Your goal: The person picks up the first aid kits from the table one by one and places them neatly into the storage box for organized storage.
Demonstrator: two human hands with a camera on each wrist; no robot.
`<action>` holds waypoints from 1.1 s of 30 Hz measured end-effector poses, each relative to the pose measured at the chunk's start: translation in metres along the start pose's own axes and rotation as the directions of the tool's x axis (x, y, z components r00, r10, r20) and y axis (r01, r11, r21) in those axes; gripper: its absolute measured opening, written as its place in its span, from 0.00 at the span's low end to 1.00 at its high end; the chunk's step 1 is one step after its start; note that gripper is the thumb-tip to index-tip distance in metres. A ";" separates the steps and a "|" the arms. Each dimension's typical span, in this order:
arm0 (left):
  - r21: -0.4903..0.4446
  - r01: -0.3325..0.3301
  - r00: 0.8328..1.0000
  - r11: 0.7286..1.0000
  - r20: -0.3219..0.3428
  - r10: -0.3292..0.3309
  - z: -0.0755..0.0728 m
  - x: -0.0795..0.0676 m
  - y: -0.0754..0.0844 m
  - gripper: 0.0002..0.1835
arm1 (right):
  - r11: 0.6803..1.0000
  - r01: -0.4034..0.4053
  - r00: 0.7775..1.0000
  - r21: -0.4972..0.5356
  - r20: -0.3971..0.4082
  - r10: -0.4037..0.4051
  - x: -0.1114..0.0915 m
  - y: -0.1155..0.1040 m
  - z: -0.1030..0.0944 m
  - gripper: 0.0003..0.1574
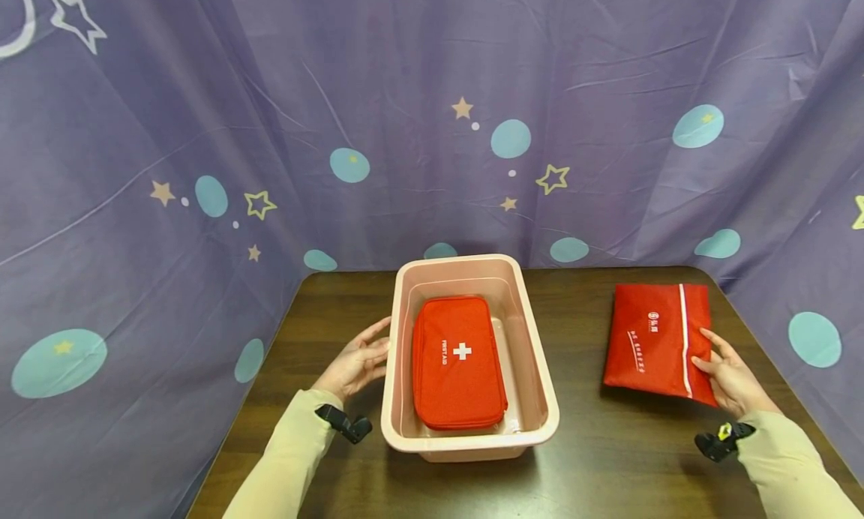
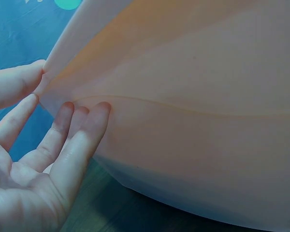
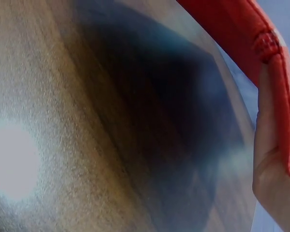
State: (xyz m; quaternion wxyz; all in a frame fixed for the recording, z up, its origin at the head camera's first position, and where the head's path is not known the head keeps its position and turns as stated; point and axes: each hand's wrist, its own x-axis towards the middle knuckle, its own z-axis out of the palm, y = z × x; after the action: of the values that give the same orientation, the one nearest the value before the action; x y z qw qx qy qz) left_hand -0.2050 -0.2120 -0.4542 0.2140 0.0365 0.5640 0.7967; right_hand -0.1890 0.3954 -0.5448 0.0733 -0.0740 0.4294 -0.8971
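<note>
A pink plastic bin stands on the table with a red first aid pouch lying inside, its white cross facing up. At the bin's left side is my left hand, fingers extended and fingertips against the outer wall. My right hand pinches the right edge of a flat red zippered bag with white lettering and a white zip strip. In the right wrist view, the bag's edge lies across the hand, and a dark shadow falls on the table below.
The dark wooden table carries the bin near its middle and the bag to the right. Purple curtain with stars and blue spots hangs behind the table and along both sides.
</note>
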 end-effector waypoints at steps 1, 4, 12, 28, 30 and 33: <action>-0.001 0.000 1.000 1.000 0.001 0.000 0.000 0.000 0.000 0.35 | 1.000 0.001 1.000 0.008 0.002 -0.001 0.000 0.000 0.001 0.35; -0.005 -0.001 1.000 1.000 0.003 0.001 0.000 0.000 0.000 0.35 | 1.000 0.005 1.000 0.015 0.001 -0.005 0.001 -0.001 0.003 0.35; -0.015 -0.001 1.000 1.000 0.008 0.001 0.001 0.000 0.001 0.35 | 1.000 0.009 0.999 0.021 -0.043 -0.008 0.002 -0.002 0.007 0.35; -0.001 -0.003 1.000 1.000 0.002 0.003 0.001 0.000 0.001 0.36 | 1.000 0.004 0.998 0.014 -0.057 -0.003 0.007 -0.012 0.017 0.34; -0.005 -0.002 1.000 1.000 0.002 0.002 0.001 0.000 0.001 0.37 | 0.999 0.010 0.999 0.031 -0.049 -0.009 0.008 -0.014 0.018 0.34; -0.010 0.000 1.000 1.000 0.000 0.000 0.001 0.000 0.000 0.36 | 0.999 0.009 0.999 0.037 -0.048 -0.007 0.010 -0.017 0.020 0.34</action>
State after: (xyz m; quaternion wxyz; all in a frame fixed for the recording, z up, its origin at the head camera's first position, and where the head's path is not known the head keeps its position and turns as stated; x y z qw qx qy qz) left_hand -0.2050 -0.2113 -0.4535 0.2142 0.0354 0.5601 0.7995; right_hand -0.1963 0.3891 -0.5187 0.0608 -0.0527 0.4140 -0.9067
